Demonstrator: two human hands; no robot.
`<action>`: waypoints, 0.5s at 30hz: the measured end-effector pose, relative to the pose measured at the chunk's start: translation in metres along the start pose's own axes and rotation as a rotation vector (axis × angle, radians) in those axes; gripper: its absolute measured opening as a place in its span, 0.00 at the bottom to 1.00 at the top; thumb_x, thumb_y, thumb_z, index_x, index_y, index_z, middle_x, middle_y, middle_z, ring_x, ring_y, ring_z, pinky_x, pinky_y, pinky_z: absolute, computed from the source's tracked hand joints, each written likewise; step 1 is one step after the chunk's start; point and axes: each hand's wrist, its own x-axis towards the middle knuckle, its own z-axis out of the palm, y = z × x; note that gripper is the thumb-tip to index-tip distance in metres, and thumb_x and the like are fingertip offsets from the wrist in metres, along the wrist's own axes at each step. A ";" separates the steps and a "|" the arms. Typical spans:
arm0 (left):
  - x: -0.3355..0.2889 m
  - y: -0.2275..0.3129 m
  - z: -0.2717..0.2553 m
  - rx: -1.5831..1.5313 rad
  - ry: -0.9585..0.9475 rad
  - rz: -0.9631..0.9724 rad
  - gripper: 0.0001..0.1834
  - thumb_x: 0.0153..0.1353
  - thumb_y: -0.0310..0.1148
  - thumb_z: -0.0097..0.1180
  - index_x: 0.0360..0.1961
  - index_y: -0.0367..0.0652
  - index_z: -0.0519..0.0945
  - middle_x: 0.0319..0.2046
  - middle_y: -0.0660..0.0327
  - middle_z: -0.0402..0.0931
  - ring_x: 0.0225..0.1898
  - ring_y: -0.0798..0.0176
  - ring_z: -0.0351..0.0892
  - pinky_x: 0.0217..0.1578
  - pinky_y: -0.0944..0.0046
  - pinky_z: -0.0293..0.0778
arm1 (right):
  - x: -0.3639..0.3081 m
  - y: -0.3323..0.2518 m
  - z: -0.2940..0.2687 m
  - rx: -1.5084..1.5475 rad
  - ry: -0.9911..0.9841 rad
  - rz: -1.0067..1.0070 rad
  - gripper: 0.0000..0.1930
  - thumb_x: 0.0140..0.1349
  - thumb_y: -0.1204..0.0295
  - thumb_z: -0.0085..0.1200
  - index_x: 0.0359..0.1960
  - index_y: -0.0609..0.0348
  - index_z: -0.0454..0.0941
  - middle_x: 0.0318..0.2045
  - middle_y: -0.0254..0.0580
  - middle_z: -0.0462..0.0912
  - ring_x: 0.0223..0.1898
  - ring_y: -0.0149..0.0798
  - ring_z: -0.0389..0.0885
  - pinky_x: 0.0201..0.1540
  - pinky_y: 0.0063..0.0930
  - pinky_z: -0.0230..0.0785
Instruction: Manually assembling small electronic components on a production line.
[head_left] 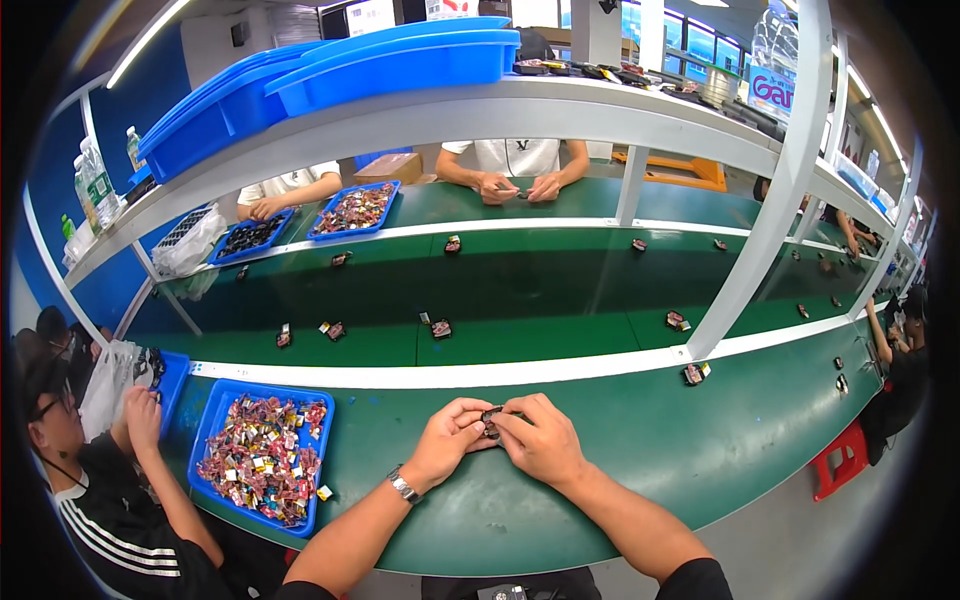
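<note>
My left hand [446,437] and my right hand [545,438] meet over the green worktable [610,450], fingers closed round a small dark part [491,421]. Thumbs and fingertips press on it from both sides and cover most of it, so its details are hidden. To the left of my left forearm sits a blue tray [196,460] heaped with small red, white and yellow electronic pieces [262,458]. Beyond my right hand, near the white rail, lies a small black-and-red assembly [695,374].
Past the white rail [440,376], a green conveyor belt [540,340] carries several scattered small assemblies [441,328]. A white post [765,200] rises at the right, under a shelf [560,105] bearing blue trays [395,72]. A person [110,490] works at my left; others sit opposite.
</note>
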 end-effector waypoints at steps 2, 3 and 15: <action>0.001 -0.002 -0.003 -0.012 -0.008 0.007 0.14 0.71 0.21 0.45 0.56 0.37 0.69 0.52 0.55 0.77 0.53 0.63 0.78 0.54 0.60 0.79 | 0.001 -0.004 0.001 -0.006 -0.002 0.019 0.11 0.48 0.79 0.66 0.35 0.55 0.83 0.35 0.35 0.80 0.35 0.40 0.80 0.34 0.30 0.76; 0.000 -0.001 -0.003 -0.015 -0.006 0.010 0.14 0.71 0.21 0.45 0.56 0.37 0.69 0.52 0.55 0.77 0.53 0.63 0.78 0.54 0.60 0.79 | 0.001 -0.006 0.001 -0.006 -0.010 0.040 0.11 0.48 0.79 0.66 0.35 0.55 0.83 0.35 0.36 0.80 0.35 0.39 0.80 0.33 0.30 0.76; 0.001 0.000 0.000 0.002 -0.026 -0.027 0.13 0.71 0.21 0.43 0.55 0.36 0.70 0.52 0.56 0.77 0.52 0.65 0.78 0.53 0.64 0.79 | -0.007 -0.003 0.010 -0.092 -0.007 0.037 0.09 0.50 0.78 0.66 0.34 0.57 0.83 0.34 0.35 0.80 0.33 0.38 0.80 0.31 0.30 0.76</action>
